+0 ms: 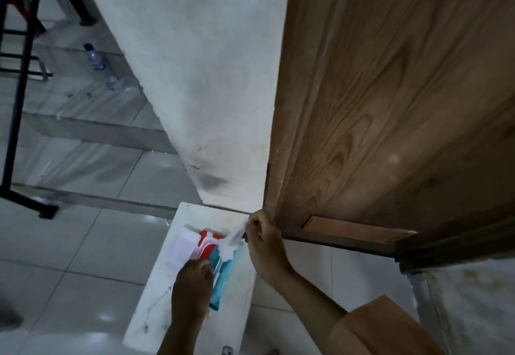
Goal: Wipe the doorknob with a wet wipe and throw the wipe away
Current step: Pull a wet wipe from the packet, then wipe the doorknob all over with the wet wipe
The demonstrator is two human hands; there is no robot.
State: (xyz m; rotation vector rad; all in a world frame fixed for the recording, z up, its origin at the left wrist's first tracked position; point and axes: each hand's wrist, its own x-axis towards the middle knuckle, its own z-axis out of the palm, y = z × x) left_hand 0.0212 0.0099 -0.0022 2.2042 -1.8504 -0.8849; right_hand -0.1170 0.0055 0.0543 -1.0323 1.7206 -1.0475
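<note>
A teal pack of wet wipes (223, 279) with a red and white lid lies on a low white stand (237, 324). My left hand (192, 290) presses down on the pack. My right hand (263, 246) pinches a white wet wipe (232, 239) that stretches up out of the pack's opening. The brown wooden door (390, 103) fills the right side. No doorknob is in view.
A white wall corner (209, 75) stands between the door and the tiled floor (83, 243). A plastic water bottle (99, 64) lies on the floor at the left. Black metal frame legs (19, 103) stand at the far left.
</note>
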